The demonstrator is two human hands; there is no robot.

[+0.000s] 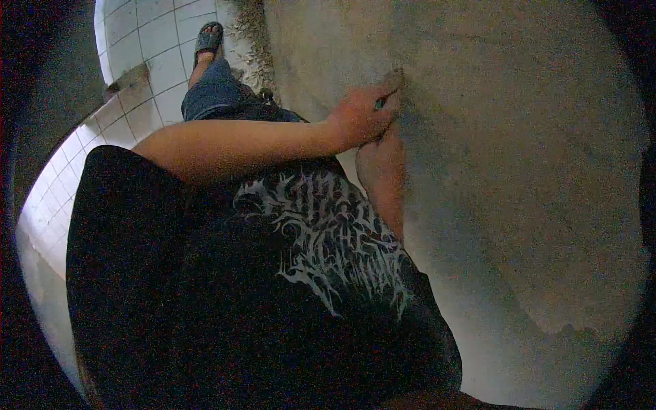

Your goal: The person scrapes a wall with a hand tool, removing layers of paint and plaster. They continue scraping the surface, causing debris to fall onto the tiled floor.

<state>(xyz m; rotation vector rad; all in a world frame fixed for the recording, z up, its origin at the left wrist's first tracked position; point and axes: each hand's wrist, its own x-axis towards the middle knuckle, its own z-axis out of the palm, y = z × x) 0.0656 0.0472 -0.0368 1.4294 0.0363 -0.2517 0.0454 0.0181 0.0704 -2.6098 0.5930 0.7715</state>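
Observation:
From the left side my left forearm reaches across, and my left hand [359, 115] is closed, fingers curled. A small dark thing [380, 103] shows between the fingers; its kind I cannot make out. My right forearm rises from below, and my right hand [390, 126] meets the left one, mostly hidden behind it. The right fingers do not show clearly. Both hands are close to a rough, beige-grey plastered surface [506, 137]; dim light hides whether they touch it.
White floor tiles [160, 34] lie at the upper left, with my sandalled foot [209, 37] on them. Crumbly debris [249, 51] runs along the base of the plastered surface. A jagged edge [574, 331] borders a paler area at the lower right.

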